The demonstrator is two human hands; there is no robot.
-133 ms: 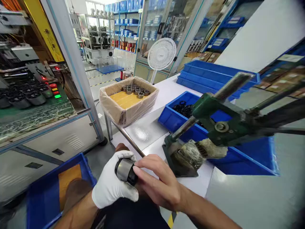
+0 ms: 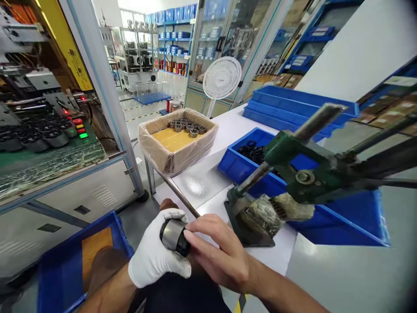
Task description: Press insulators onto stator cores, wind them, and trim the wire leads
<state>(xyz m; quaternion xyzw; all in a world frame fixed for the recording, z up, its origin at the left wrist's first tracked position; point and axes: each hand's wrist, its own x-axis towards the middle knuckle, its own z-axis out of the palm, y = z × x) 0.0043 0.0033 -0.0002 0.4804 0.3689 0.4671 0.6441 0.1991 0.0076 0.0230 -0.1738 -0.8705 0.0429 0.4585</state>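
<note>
My left hand [image 2: 153,256], in a white glove, is wrapped round a stator core [image 2: 172,234], a grey metal ring with black plastic ends. It is held tilted above my lap. My bare right hand [image 2: 221,256] has its thumb and fingers pressed together at the black end on the core's right side. Its fingertips touch that end and partly hide it. To the right of my hands stands a green hand press [image 2: 293,167] on the white table [image 2: 208,202], with a wrapped block at its base.
A plastic-wrapped cardboard box [image 2: 169,161] holds several similar cores. Behind the press, a blue bin [image 2: 233,167] contains black plastic parts. Stacked blue trays [image 2: 293,104] and a white fan [image 2: 222,78] stand farther back. At lower left lies another blue bin [image 2: 120,237]; a machine cabinet [image 2: 91,187] is beside it.
The view has shifted slightly, so the surroundings appear a little lower and farther right. Both hands keep nearly the same hold on the stator core.
</note>
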